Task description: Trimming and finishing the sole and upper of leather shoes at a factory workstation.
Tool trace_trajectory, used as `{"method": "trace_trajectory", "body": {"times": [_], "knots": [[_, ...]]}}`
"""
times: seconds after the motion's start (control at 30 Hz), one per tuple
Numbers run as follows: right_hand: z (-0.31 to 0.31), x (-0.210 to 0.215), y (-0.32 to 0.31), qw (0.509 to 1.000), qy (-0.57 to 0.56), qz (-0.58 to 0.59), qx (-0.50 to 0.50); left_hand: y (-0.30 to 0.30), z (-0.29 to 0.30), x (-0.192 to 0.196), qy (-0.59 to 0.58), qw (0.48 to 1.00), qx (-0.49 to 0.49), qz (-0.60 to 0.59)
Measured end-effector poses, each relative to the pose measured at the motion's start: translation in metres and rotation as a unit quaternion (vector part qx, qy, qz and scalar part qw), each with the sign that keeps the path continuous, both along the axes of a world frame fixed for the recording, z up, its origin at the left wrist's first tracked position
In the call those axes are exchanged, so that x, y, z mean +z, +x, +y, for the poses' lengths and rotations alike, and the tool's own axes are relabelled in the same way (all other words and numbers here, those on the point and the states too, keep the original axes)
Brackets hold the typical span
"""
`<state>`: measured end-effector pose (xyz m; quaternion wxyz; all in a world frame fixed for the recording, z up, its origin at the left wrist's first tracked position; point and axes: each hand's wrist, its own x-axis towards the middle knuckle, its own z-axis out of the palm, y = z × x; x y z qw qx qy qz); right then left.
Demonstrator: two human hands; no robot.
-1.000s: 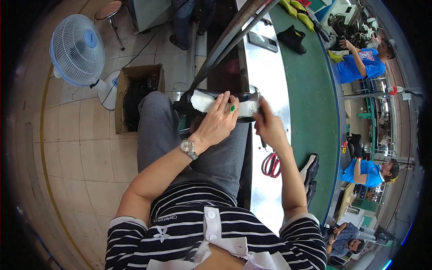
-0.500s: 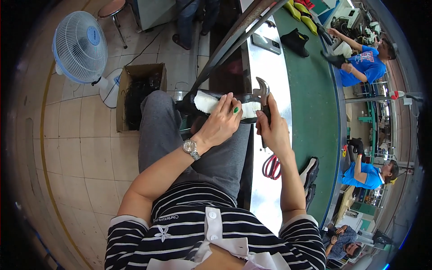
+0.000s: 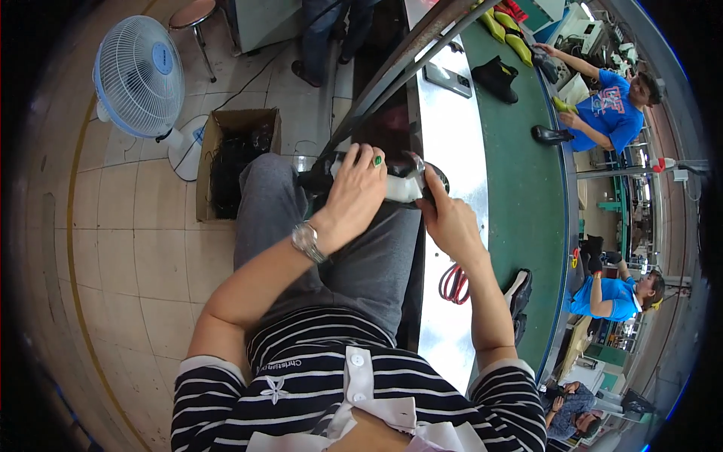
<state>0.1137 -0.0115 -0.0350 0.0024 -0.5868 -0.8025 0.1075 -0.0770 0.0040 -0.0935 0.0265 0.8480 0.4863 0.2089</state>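
White runs along the black shoe (image 3: 399, 188) at upper centre of the frame, above the grey trousers (image 3: 365, 260). From my remote station I log the left hand (image 3: 354, 184) laid over it; whether it pinches or merely presses, I cannot tell. The right hand (image 3: 452, 218) is clenched on a hammer (image 3: 413, 160), its head blurred. Risk, my judgement: a glancing stroke could catch the nearby left fingers; loose bracing could let the shoe roll.
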Motion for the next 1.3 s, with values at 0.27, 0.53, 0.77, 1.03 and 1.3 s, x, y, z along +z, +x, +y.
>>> {"method": "trace_trajectory", "body": {"times": [0.27, 0.53, 0.77, 1.03, 1.3], "knots": [[-0.005, -0.001, -0.029, 1.0, -0.012, -0.013, -0.014, -0.001, -0.015, -0.019, 0.106, 0.99, 0.002, 0.087], [-0.004, -0.01, -0.042, 1.0, 0.013, -0.003, -0.027, -0.004, -0.016, -0.032, 0.144, 0.988, -0.007, 0.049], [-0.006, -0.002, -0.055, 0.99, 0.06, 0.115, -0.06, -0.008, -0.016, -0.037, 0.117, 0.993, -0.002, -0.025], [-0.009, -0.002, -0.064, 0.988, 0.031, 0.14, -0.052, -0.04, -0.013, -0.003, 0.015, 0.998, 0.049, 0.021], [-0.007, -0.002, -0.073, 0.988, 0.01, 0.149, -0.03, -0.046, -0.014, -0.006, 0.008, 0.994, 0.017, -0.109]]}}
